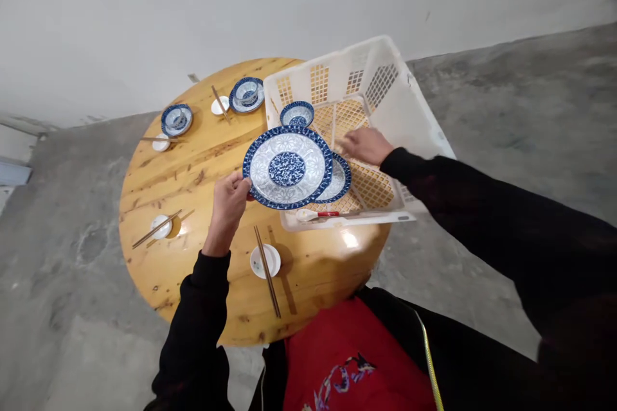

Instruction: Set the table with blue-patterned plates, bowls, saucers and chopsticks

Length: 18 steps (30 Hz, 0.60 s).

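Note:
My left hand (pixel 230 207) grips the left rim of a blue-and-white patterned plate (pixel 286 169), thumb on top. The plate is held over the near left part of a white plastic basket (pixel 424 122). Behind its right side, a second blue-and-white plate (pixel 340 181) shows partly in the basket. My right hand (pixel 365 145) hovers above the basket, just right of the plates; its fingers are blurred. A blue-rimmed bowl (pixel 297 114) lies in the basket beyond the held plate. A white spoon with a red handle (pixel 308 214) rests along the near wall.
The basket stands on a round wooden table (pixel 207 173). Two settings with a plate, bowl, small white dish and chopsticks sit at the far left (pixel 176 121) and back (pixel 247 95). Nearer are small white dishes with chopsticks (pixel 162 226), (pixel 272 257). A wall rises behind.

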{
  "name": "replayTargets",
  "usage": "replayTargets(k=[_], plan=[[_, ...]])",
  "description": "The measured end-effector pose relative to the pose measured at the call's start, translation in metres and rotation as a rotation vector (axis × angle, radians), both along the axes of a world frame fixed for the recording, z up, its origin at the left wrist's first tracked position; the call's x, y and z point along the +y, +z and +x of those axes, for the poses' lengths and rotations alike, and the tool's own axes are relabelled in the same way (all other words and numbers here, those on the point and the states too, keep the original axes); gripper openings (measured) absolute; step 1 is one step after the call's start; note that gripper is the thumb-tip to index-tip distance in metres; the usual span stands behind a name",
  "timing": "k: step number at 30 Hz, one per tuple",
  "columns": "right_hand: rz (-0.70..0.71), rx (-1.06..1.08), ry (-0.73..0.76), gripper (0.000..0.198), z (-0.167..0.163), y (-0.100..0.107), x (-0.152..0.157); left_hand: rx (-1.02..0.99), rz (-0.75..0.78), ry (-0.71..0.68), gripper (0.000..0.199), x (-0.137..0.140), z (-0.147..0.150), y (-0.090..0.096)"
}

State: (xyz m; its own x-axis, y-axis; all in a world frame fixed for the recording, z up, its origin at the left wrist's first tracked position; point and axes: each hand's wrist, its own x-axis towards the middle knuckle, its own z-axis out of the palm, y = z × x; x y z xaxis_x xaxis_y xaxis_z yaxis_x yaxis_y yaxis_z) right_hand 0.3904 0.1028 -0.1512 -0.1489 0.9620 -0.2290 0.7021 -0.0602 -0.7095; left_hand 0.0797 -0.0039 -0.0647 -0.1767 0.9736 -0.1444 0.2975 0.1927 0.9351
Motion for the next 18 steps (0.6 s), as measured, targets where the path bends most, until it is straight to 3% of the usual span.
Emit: replayTargets(k=[3, 5, 7, 10, 13, 18], plan=[[-0.012, 0.388, 0.028, 0.056, 0.009, 0.046, -0.007, 0.05, 0.058, -0.045, 0.013, 0.012, 0.016, -0.008], [-0.081, 0.548, 0.041, 0.042, 0.015, 0.065, -0.015, 0.053, 0.084, -0.075, 0.013, 0.02, 0.026, -0.015], [-0.148, 0.599, 0.022, 0.025, 0.02, 0.071, -0.022, 0.046, 0.103, -0.11, 0.015, 0.027, 0.037, -0.024], [-0.179, 0.565, -0.089, 0.015, 0.022, 0.058, -0.03, 0.152, 0.126, -0.153, 0.02, 0.037, 0.053, -0.039], [-0.18, 0.485, -0.218, 0.024, 0.02, 0.036, -0.035, 0.343, 0.139, -0.189, 0.021, 0.043, 0.062, -0.048], [-0.162, 0.273, -0.288, 0.027, 0.023, 0.002, -0.035, 0.481, 0.333, -0.087, 0.008, 0.026, 0.046, -0.037]])
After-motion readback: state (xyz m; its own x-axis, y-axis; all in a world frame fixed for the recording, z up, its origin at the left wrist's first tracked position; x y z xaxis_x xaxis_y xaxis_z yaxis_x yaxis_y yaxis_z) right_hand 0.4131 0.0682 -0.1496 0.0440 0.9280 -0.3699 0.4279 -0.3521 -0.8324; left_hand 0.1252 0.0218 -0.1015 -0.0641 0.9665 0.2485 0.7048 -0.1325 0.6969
